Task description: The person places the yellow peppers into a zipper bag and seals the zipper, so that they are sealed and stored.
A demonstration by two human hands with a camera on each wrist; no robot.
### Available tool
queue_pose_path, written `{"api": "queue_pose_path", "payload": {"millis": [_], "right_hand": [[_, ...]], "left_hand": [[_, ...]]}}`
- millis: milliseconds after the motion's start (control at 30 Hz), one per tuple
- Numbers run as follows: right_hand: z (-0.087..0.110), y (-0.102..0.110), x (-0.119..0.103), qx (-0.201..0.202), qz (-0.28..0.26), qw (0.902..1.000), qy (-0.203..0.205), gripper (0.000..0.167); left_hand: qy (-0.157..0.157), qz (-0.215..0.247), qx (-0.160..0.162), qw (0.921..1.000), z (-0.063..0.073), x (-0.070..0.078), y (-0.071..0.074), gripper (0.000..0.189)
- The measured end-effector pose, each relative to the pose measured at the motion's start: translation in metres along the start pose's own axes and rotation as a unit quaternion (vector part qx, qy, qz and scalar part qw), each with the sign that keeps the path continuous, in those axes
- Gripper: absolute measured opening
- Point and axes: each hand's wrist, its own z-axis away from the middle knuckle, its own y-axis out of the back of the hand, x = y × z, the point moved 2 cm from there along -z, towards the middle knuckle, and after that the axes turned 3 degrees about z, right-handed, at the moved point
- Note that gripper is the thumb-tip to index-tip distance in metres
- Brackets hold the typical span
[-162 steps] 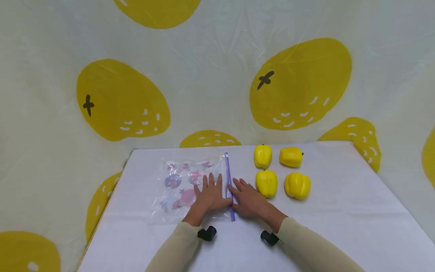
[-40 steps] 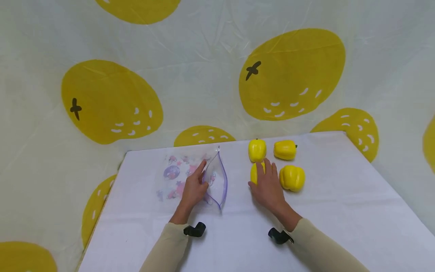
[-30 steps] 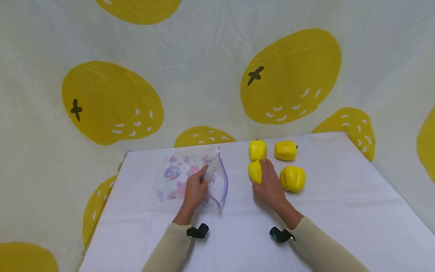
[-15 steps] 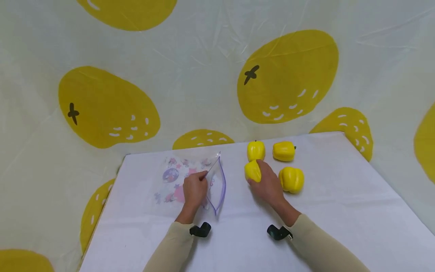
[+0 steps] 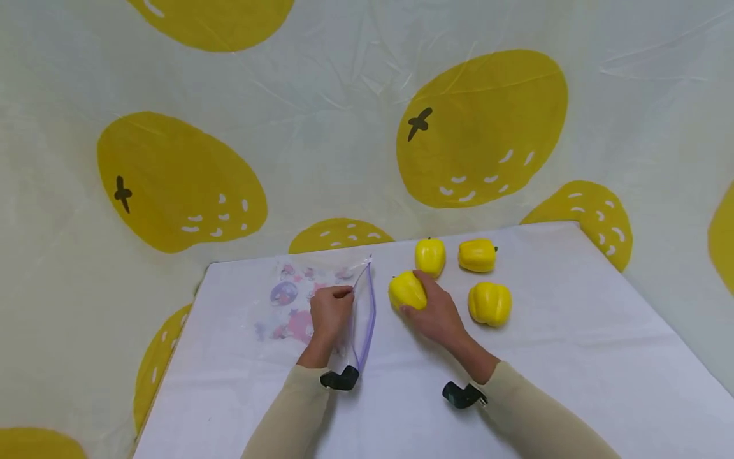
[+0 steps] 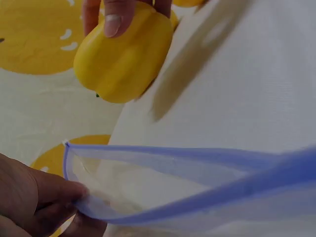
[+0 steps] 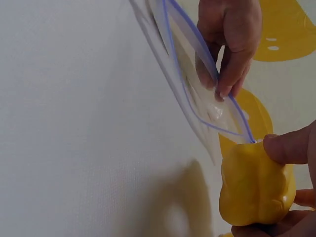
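My left hand (image 5: 331, 313) pinches the upper rim of a clear zip bag (image 5: 362, 331) with a purple zip edge and pastel prints. The bag's mouth gapes toward the right, as the left wrist view also shows. In my right hand (image 5: 437, 313) is a yellow bell pepper (image 5: 406, 291), gripped between thumb and fingers. It is held just right of the bag's mouth, and its shadow (image 7: 190, 197) falls on the cloth apart from it in the right wrist view. The pepper's far side is hidden by my fingers.
Three more yellow bell peppers lie on the white-covered table: one behind the right hand (image 5: 430, 257), one at the back right (image 5: 478, 255) and one at the right (image 5: 490, 304). A curtain (image 5: 344, 140) with big yellow fruit prints hangs behind the table's back edge.
Earlier both hands lay flat at the bag's closed edge; the bag now gapes. The right hand has picked up the near-left pepper and carried it left. The left hand now pinches the rim.
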Motion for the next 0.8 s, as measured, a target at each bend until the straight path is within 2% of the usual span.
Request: {"api": "queue_pose_path", "payload": {"millis": [100,200,267,567,667,800], "right_hand": [[0.0,-0.004,-0.002,-0.002,-0.012,0.9999,0.003,0.078],[0.0,-0.008,-0.005,-0.003,-0.028,0.9996,0.003,0.079],[0.001,-0.01,-0.007,0.0,-0.043,0.9991,-0.001,0.079],[0.001,-0.021,-0.021,0.007,-0.127,0.9918,-0.013,0.079],[0.0,-0.029,-0.023,0.005,-0.139,0.9903,-0.003,0.079],[-0.003,-0.038,-0.024,-0.002,-0.126,0.992,0.009,0.078]], "left_hand": [[0.057,0.056,-0.025,0.9965,-0.003,-0.006,-0.002,0.018],[0.108,0.107,-0.036,0.9877,-0.006,-0.01,-0.005,0.019],[0.129,0.137,-0.036,0.9815,-0.008,-0.01,-0.009,0.019],[0.169,0.215,-0.008,0.9619,-0.014,-0.004,-0.021,0.016],[0.164,0.219,0.0,0.9619,-0.014,-0.001,-0.023,0.018],[0.144,0.184,0.001,0.9723,-0.013,0.001,-0.024,0.019]]}}
